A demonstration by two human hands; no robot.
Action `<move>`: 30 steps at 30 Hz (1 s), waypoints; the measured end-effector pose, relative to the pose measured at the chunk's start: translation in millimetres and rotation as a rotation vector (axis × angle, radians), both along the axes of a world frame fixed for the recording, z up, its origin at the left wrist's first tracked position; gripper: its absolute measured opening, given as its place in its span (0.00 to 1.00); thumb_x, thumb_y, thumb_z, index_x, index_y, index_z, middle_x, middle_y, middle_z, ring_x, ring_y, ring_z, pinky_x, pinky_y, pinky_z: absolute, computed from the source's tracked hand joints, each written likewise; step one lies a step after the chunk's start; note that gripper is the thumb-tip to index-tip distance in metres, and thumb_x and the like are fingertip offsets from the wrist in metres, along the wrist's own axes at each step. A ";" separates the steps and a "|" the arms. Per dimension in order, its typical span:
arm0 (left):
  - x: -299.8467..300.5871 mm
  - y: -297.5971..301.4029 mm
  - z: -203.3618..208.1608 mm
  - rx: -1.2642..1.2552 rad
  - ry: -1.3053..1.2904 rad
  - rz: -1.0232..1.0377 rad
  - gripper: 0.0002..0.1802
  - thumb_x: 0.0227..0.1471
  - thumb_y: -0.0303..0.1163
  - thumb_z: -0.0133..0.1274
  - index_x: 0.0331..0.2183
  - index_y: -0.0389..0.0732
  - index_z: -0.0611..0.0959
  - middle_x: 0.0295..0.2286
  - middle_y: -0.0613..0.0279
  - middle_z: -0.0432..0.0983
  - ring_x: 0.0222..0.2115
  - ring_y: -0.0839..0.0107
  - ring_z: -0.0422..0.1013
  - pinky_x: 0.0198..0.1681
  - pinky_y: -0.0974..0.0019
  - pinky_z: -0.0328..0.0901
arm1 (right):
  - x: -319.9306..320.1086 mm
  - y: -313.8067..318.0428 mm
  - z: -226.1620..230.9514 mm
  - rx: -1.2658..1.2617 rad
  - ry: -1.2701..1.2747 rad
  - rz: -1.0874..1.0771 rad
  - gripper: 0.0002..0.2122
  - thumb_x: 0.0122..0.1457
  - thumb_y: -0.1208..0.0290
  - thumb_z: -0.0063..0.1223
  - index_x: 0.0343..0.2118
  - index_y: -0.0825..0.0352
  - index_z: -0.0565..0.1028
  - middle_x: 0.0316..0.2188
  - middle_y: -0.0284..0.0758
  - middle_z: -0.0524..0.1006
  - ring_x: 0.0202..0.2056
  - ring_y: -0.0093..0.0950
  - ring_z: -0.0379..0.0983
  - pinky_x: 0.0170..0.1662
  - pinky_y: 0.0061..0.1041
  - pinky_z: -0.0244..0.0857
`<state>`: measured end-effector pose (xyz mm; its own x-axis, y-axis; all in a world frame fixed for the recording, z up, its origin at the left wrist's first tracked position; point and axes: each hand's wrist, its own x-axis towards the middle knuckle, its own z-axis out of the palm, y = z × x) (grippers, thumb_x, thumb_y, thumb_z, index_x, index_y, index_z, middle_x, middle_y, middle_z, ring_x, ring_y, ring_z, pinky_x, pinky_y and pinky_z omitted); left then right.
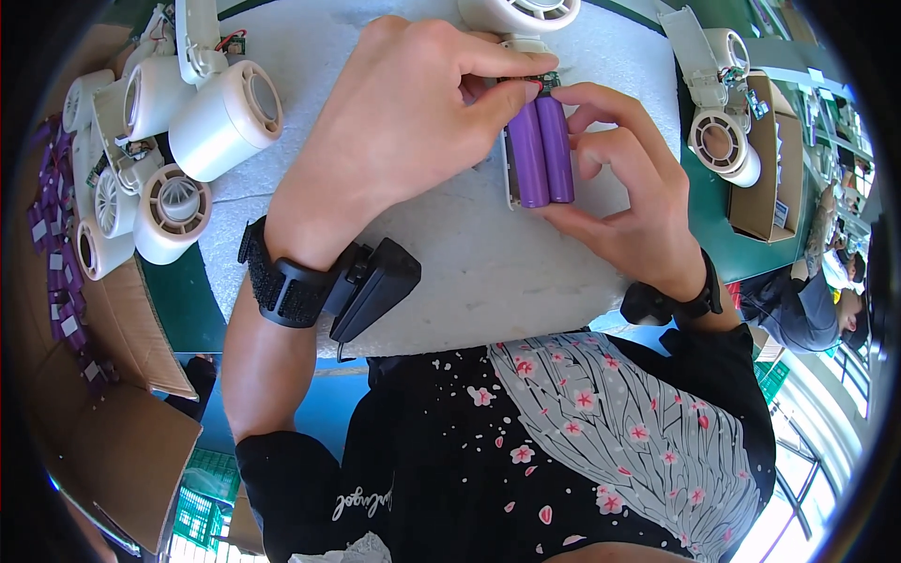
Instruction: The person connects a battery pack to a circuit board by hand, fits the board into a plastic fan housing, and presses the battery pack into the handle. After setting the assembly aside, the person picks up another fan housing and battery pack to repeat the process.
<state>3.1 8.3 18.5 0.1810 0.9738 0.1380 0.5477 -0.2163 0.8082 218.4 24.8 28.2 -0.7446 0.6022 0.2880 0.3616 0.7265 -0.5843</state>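
Note:
In front of me a white handheld fan (pixel 514 15) lies with its handle opened toward me. A purple two-cell battery pack (pixel 528 164) rests in the handle, its cells side by side. My left hand (pixel 413 103) is closed in a pinch over the pack's far end, at a short red wire (pixel 539 84) by a small green circuit board (pixel 552 79). Its other fingers are partly hidden behind the thumb and index finger. My right hand (pixel 638 178) grips the pack from the right, thumb at its near end and index finger at the far end.
White foam sheet (pixel 469 272) covers the green table. Several opened white fans (pixel 225 122) crowd the left side; others (pixel 721 141) stand at the right by a cardboard box (pixel 765 188). Purple battery packs (pixel 61 253) fill a carton at far left. A person (pixel 798 305) sits at far right.

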 end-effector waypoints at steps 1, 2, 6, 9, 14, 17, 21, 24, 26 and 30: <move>0.1 0.3 4.0 -0.007 -0.015 -0.010 0.15 0.51 0.27 0.57 0.43 0.44 0.83 0.32 0.52 0.81 0.29 0.71 0.77 0.35 0.70 0.69 | -0.1 1.6 0.6 -0.004 0.004 0.009 0.21 0.33 0.82 0.71 0.29 0.67 0.69 0.48 0.45 0.72 0.35 0.31 0.71 0.38 0.25 0.68; 0.3 0.2 6.9 -0.014 -0.031 -0.021 0.16 0.50 0.27 0.58 0.44 0.44 0.83 0.32 0.52 0.81 0.29 0.73 0.76 0.35 0.70 0.69 | 0.0 2.7 0.8 -0.008 0.006 0.018 0.22 0.33 0.82 0.71 0.30 0.66 0.68 0.48 0.44 0.71 0.34 0.30 0.70 0.38 0.25 0.67; -1.7 -1.7 11.8 -0.128 -0.063 -0.062 0.20 0.47 0.30 0.62 0.45 0.45 0.83 0.31 0.56 0.81 0.29 0.77 0.75 0.36 0.70 0.70 | 0.9 6.5 -0.2 -0.017 -0.021 0.048 0.24 0.33 0.81 0.71 0.31 0.65 0.66 0.48 0.43 0.69 0.35 0.30 0.68 0.41 0.26 0.66; -5.6 1.6 5.6 -0.161 -0.023 -0.060 0.23 0.44 0.31 0.65 0.46 0.44 0.82 0.31 0.57 0.81 0.30 0.78 0.75 0.37 0.70 0.70 | 1.5 16.6 -6.0 -0.055 0.006 0.085 0.24 0.33 0.81 0.71 0.32 0.64 0.65 0.48 0.42 0.68 0.37 0.30 0.67 0.43 0.27 0.65; -12.3 6.2 3.6 -0.166 -0.099 -0.048 0.25 0.42 0.32 0.67 0.46 0.41 0.82 0.33 0.57 0.81 0.30 0.78 0.75 0.38 0.70 0.70 | -0.5 28.8 -6.7 -0.175 0.064 0.142 0.26 0.33 0.78 0.72 0.34 0.64 0.66 0.49 0.41 0.66 0.43 0.33 0.66 0.49 0.31 0.62; -15.8 5.3 -9.3 0.089 -0.141 -0.083 0.26 0.40 0.32 0.67 0.44 0.38 0.82 0.32 0.53 0.81 0.29 0.72 0.76 0.36 0.68 0.70 | 0.0 30.1 -12.3 -0.127 0.023 0.152 0.28 0.32 0.75 0.73 0.38 0.64 0.67 0.49 0.42 0.65 0.49 0.37 0.63 0.53 0.35 0.58; -18.8 -1.2 -15.6 0.162 -0.234 -0.094 0.24 0.34 0.35 0.67 0.38 0.37 0.83 0.29 0.49 0.79 0.29 0.53 0.76 0.34 0.59 0.70 | 15.7 28.1 -33.6 -0.266 0.071 0.127 0.31 0.34 0.75 0.69 0.45 0.63 0.66 0.53 0.40 0.61 0.55 0.38 0.59 0.59 0.34 0.53; -6.9 0.4 -20.2 0.241 -0.218 -0.052 0.24 0.31 0.34 0.67 0.37 0.39 0.84 0.26 0.51 0.79 0.28 0.54 0.75 0.34 0.59 0.69 | 14.0 15.0 -25.4 -0.312 0.111 -0.021 0.28 0.29 0.81 0.67 0.33 0.64 0.60 0.48 0.42 0.63 0.50 0.38 0.63 0.54 0.30 0.56; -5.9 -3.8 -20.8 0.260 -0.190 -0.027 0.24 0.31 0.34 0.68 0.37 0.40 0.85 0.26 0.52 0.79 0.27 0.54 0.75 0.34 0.59 0.69 | 4.0 6.1 -27.5 -0.325 0.163 -0.002 0.27 0.29 0.82 0.66 0.32 0.64 0.60 0.48 0.42 0.63 0.49 0.37 0.63 0.54 0.29 0.56; -7.0 -6.4 -13.1 0.148 -0.188 -0.060 0.25 0.30 0.34 0.68 0.37 0.40 0.85 0.25 0.53 0.79 0.27 0.56 0.75 0.33 0.60 0.69 | -2.0 4.4 -24.3 -0.325 0.189 -0.026 0.27 0.27 0.83 0.65 0.30 0.63 0.58 0.47 0.42 0.63 0.47 0.36 0.63 0.52 0.27 0.56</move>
